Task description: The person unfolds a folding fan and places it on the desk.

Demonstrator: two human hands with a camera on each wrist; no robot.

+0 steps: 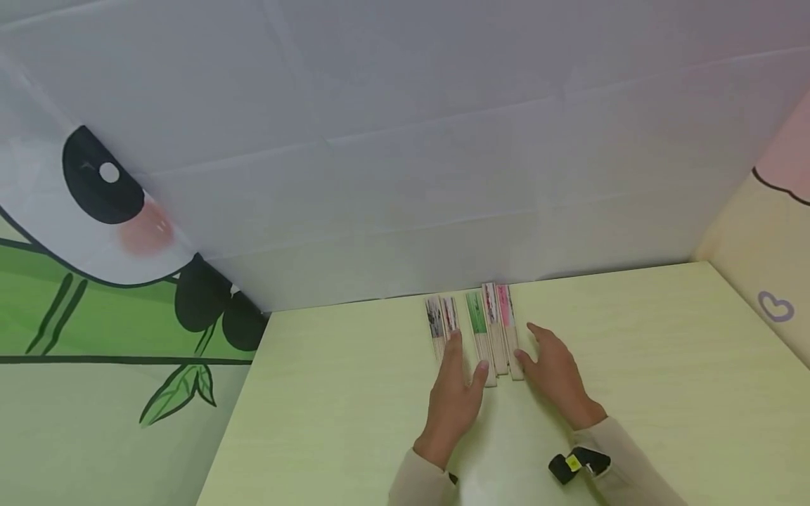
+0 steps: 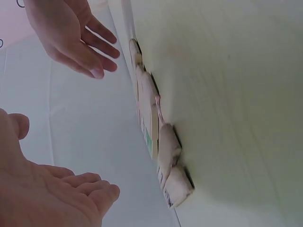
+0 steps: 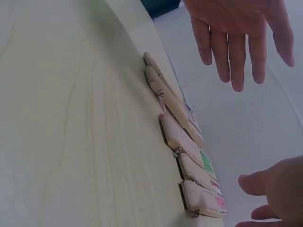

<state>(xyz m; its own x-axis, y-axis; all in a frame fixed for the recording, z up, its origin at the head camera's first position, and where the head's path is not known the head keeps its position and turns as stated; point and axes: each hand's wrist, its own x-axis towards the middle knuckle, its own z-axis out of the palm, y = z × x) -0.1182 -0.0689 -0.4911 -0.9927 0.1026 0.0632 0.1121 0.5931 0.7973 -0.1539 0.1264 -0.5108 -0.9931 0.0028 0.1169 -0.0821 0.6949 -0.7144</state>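
Several folded hand fans lie side by side on the table, their wooden ends pointing toward the person. In the head view a dark-patterned fan (image 1: 434, 320) and a red-and-white fan (image 1: 449, 314) form the left pair. A gap parts them from a green fan (image 1: 476, 313), a pale patterned fan (image 1: 491, 309) and a pink fan (image 1: 505, 307). The left hand (image 1: 451, 404) hovers over the near ends, fingers extended, holding nothing. The right hand (image 1: 560, 372) is just right of the pink fan, fingers relaxed. In both wrist views the hands (image 2: 66, 194) (image 3: 236, 42) appear apart from the fans.
The pale yellow table (image 1: 329, 407) meets a whitish wall sheet (image 1: 392, 176) just behind the fans. A panda-and-bamboo painted wall (image 1: 114, 316) stands on the left, a cream wall (image 1: 747, 246) on the right. A black wrist device (image 1: 579, 464) sits by the right sleeve.
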